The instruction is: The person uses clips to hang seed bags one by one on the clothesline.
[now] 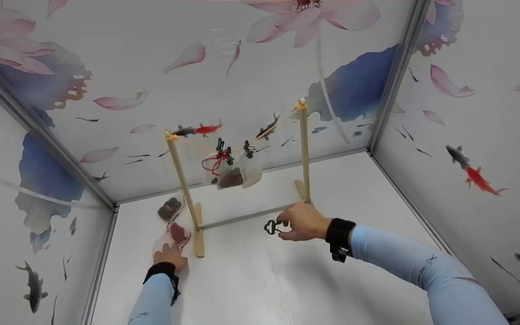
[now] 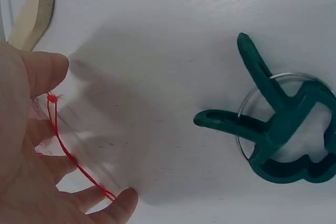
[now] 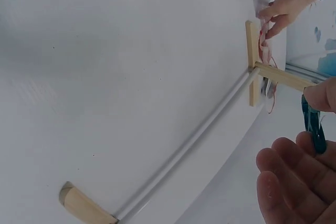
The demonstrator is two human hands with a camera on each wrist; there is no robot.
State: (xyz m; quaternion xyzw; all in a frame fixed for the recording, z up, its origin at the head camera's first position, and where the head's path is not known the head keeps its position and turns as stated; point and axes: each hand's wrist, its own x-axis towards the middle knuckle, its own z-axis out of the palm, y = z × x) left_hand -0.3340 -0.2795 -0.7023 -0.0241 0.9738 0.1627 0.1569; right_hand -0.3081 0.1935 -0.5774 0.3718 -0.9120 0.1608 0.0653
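Note:
At the left, my left hand [image 1: 169,258] grips a translucent drawstring pouch [image 1: 178,233] with dark red contents. Its red cord [image 2: 65,150] runs across the fingers in the left wrist view. A second pouch [image 1: 169,209] with brown lumps lies just beyond. My right hand [image 1: 304,221] holds a dark green plant clip [image 1: 271,227] between thumb and fingers, above the table near the rack's right post; the right wrist view shows this clip [image 3: 314,127] edge-on. Another green clip [image 2: 283,124] with a wire ring lies on the table near the left wrist, hidden in the head view.
A wooden rack stands ahead, with a left post [image 1: 181,180], a right post [image 1: 304,153] and a low grey bar [image 1: 242,217]. Several pouches [image 1: 252,171] hang by dark clips [image 1: 248,149] from its sagging cord. Printed panels [image 1: 242,99] enclose the white table [image 1: 260,280].

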